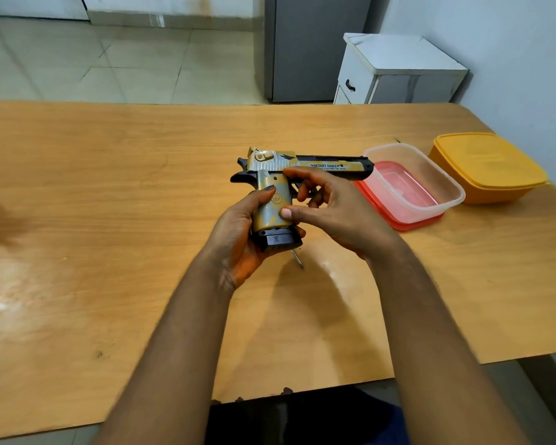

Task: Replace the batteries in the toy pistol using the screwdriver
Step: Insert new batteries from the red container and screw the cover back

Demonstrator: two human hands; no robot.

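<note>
Above glossy wood table [109,220], gold-camouflage toy pistol [305,165]

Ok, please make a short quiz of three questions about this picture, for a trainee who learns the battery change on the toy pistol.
1. True or false: both hands hold the toy pistol above the table.
2. Which way does the barrel point in the picture? A) left B) right C) straight at the camera
3. What thin tool shows below the black base of the grip, partly hidden by the left hand?

Key:
1. True; the right hand is at the grip and trigger area.
2. B, toward the clear container on its red lid.
3. The screwdriver; only its metal shaft shows.
</note>
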